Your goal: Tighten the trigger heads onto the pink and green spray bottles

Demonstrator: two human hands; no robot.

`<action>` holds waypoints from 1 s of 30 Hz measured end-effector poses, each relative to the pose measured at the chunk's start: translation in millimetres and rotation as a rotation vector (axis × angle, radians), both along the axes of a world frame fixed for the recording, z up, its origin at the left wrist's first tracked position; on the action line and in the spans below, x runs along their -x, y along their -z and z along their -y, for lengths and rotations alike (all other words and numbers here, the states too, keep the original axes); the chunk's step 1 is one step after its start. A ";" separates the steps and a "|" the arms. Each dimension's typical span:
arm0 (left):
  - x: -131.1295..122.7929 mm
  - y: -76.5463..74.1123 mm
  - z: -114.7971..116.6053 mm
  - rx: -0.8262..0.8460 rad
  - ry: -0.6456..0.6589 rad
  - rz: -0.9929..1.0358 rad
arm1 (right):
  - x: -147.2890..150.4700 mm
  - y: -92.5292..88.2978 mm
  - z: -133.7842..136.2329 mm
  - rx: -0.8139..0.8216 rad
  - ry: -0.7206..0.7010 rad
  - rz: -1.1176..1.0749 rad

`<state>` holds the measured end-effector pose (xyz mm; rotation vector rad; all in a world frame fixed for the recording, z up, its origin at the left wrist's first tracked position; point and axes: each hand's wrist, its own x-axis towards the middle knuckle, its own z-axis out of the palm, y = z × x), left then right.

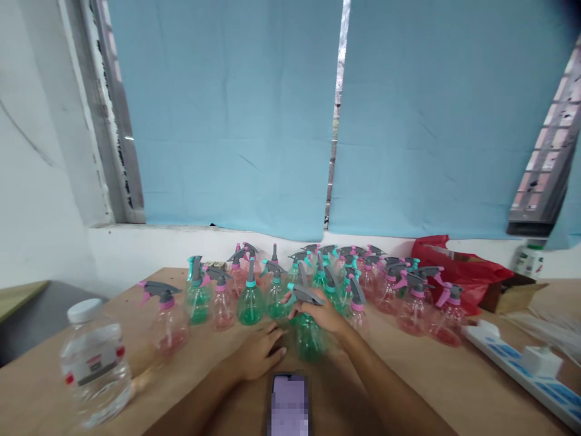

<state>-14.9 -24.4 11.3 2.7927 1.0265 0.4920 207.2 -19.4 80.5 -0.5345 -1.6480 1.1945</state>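
Observation:
My right hand [324, 315] is wrapped round the neck of a green spray bottle [311, 339] with a grey and teal trigger head. The bottle stands upright and looks slightly blurred; I cannot tell whether its base touches the table. My left hand [258, 352] rests on the tabletop just left of that bottle, holding nothing, thumb apart from the bent fingers. Beyond it stand another green spray bottle [251, 301] and a pink one [223, 306]. A pink spray bottle [357, 318] is right behind my right wrist. Below my hands lies a phone [289, 402].
Several more pink and green spray bottles crowd the back of the wooden table [218, 396]. A clear water bottle [96, 363] stands at left, near a pink sprayer [170, 330]. At right are a power strip [512, 363], a red plastic bag [463, 269] and a cardboard box [515, 293].

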 end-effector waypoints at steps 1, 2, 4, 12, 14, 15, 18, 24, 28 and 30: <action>-0.1 -0.2 0.1 0.004 0.007 0.008 | 6.1 1.2 -5.6 -0.001 -0.014 0.003; -0.1 0.0 -0.1 0.007 0.015 0.020 | 12.1 1.9 -10.3 -0.005 -0.025 0.009; 0.3 1.6 -1.4 0.009 0.023 0.043 | 23.0 2.9 -17.4 0.005 -0.049 0.014; 2.4 5.6 -5.2 -0.016 -0.020 0.039 | 27.3 11.3 -30.1 0.032 0.003 -0.114; 1.9 4.4 -4.3 -0.016 -0.025 0.031 | 25.3 11.9 -29.3 0.015 0.035 -0.140; 1.6 4.0 -4.1 -0.012 -0.024 0.030 | 25.3 11.8 -28.3 0.014 0.036 -0.144; 1.6 4.0 -4.2 -0.006 -0.017 0.040 | 27.6 11.1 -23.3 0.055 0.015 -0.128; 2.3 5.3 -4.9 -0.012 -0.006 0.040 | 29.2 14.3 -18.8 0.077 0.041 -0.122; 1.9 4.5 -4.4 -0.008 -0.013 0.026 | 26.3 16.9 -19.2 -0.009 0.048 -0.085; 1.7 4.1 -4.3 -0.010 -0.008 0.023 | 25.3 16.3 -18.8 -0.033 0.032 -0.058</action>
